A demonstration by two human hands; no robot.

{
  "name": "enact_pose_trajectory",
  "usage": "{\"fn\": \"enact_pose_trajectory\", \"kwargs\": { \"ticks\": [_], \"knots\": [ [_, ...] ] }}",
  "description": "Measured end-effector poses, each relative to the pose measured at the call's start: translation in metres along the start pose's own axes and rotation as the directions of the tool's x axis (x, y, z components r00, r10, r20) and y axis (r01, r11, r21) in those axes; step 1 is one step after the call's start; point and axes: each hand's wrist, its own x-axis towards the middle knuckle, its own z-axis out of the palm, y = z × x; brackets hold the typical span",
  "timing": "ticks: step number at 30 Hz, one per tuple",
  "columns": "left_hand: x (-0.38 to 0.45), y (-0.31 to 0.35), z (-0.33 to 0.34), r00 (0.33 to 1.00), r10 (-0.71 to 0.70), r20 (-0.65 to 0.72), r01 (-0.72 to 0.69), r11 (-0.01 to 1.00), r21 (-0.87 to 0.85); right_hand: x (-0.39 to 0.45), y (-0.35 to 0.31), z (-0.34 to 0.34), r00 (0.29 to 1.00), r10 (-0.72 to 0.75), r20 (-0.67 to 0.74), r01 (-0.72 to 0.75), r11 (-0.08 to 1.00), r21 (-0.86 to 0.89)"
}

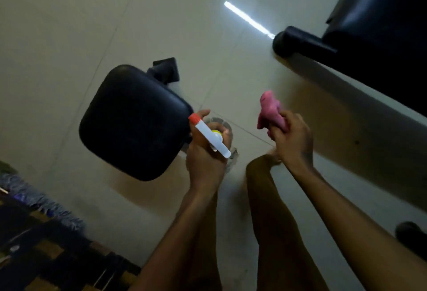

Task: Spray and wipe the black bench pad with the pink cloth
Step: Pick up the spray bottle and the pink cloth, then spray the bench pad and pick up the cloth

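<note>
A square black bench pad (pixel 134 122) with rounded corners stands left of centre, above the pale floor. My left hand (pixel 205 159) grips a spray bottle (pixel 209 137) with a white trigger head and red nozzle, just off the pad's right edge, nozzle pointing toward the pad. The bottle's clear body is mostly hidden under my hand. My right hand (pixel 292 139) holds a bunched pink cloth (pixel 270 111) in the air, well to the right of the pad and apart from it.
A larger black padded seat with a pale frame (pixel 360 64) runs along the upper right. A black post (pixel 166 71) sits behind the small pad. A patterned rug and blue mop strands (pixel 41 200) lie at lower left. My bare legs (pixel 270 198) are below the hands.
</note>
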Motion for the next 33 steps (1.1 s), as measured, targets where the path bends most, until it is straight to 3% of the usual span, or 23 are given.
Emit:
{"fn": "enact_pose_trajectory", "kwargs": {
  "ticks": [3, 7, 12, 18, 21, 26, 28, 33],
  "knots": [
    [-0.004, 0.033, 0.060, 0.983, 0.122, 0.135, -0.128, 0.991, 0.037, 0.016, 0.045, -0.058, 0.983, 0.128, -0.128, -0.116, 0.988, 0.097],
    [-0.020, 0.087, 0.145, 0.909, 0.227, 0.351, -0.248, 0.969, 0.016, 0.034, 0.104, -0.139, 0.936, 0.232, -0.264, -0.195, 0.968, 0.161],
    [-0.046, 0.161, 0.257, 0.835, 0.285, 0.470, -0.343, 0.939, 0.040, 0.050, 0.173, -0.247, 0.850, 0.323, -0.417, -0.258, 0.944, 0.207],
    [-0.070, 0.213, 0.379, 0.678, 0.406, 0.613, -0.449, 0.889, -0.093, 0.078, 0.251, -0.346, 0.759, 0.355, -0.546, -0.281, 0.935, 0.217],
    [-0.073, 0.229, 0.429, 0.630, 0.416, 0.656, -0.454, 0.882, -0.123, 0.103, 0.287, -0.382, 0.719, 0.371, -0.588, -0.308, 0.928, 0.210],
    [-0.084, 0.250, 0.488, 0.579, 0.321, 0.749, -0.323, 0.934, -0.151, 0.148, 0.338, -0.441, 0.704, 0.408, -0.581, -0.369, 0.910, 0.191],
    [-0.083, 0.255, 0.512, 0.543, 0.348, 0.764, -0.363, 0.918, -0.160, 0.167, 0.356, -0.463, 0.693, 0.375, -0.616, -0.389, 0.914, 0.118],
    [-0.088, 0.257, 0.560, 0.527, 0.280, 0.802, -0.349, 0.932, -0.096, 0.212, 0.395, -0.485, 0.817, 0.346, -0.461, -0.437, 0.894, -0.103]
  ]
}}
